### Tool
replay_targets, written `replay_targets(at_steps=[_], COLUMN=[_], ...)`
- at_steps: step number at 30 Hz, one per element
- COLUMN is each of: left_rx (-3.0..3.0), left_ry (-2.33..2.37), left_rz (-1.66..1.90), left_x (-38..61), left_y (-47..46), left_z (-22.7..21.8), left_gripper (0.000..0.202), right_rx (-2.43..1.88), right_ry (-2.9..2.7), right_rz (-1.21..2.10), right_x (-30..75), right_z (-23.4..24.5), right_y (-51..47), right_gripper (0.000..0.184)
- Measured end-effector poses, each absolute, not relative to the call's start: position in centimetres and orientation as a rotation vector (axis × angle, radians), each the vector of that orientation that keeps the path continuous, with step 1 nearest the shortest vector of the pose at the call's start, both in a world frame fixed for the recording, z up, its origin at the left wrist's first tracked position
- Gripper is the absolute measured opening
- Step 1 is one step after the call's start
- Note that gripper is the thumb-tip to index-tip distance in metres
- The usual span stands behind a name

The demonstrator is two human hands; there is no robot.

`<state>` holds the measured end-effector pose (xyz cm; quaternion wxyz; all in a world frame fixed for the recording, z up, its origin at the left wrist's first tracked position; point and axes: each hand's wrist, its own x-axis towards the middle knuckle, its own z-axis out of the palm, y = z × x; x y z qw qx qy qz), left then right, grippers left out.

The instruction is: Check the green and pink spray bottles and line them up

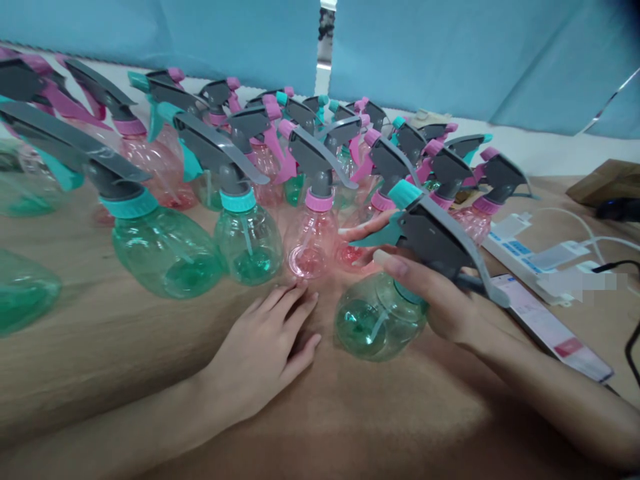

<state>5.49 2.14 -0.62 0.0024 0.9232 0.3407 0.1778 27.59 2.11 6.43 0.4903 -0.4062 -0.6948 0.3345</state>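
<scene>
A translucent green spray bottle with a grey trigger head is held in the right hand above the near part of the desk, its neck leaning rightward. The neck is pinched between the thumb on the near side and fingers reaching behind; whether the base is resting on the desk cannot be told. The left hand is laid palm down, fingers slightly spread and nothing gripped, just beside a pink spray bottle. The step in hand is judged to be single-bottle handling; for any upright placing, the tilt would need to be corrected.
</scene>
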Motion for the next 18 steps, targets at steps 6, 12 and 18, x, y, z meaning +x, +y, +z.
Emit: replay_targets(at_steps=[6,12,18], left_rx=[2.933,2.931,2.945], left_ry=[1.082,1.083,1.086], left_rz=[0.52,0.51,0.49], left_x=[5.62,5.49,5.56], left_y=[2.1,2.01,2.06], left_z=[-0.57,-0.59,-0.45], left_gripper=[0.043,0.043,0.043], right_rx=[-1.039,-1.021,-1.1], right_ry=[-1.693,-1.691,-1.681], right_rz=[0.799,0.784,0.941], right_x=[27.75,27.89,28.27], right_z=[6.41,6.42,5.88], right_y=[2.24,2.2,1.93], right_gripper=[0.015,0.015,0.023])
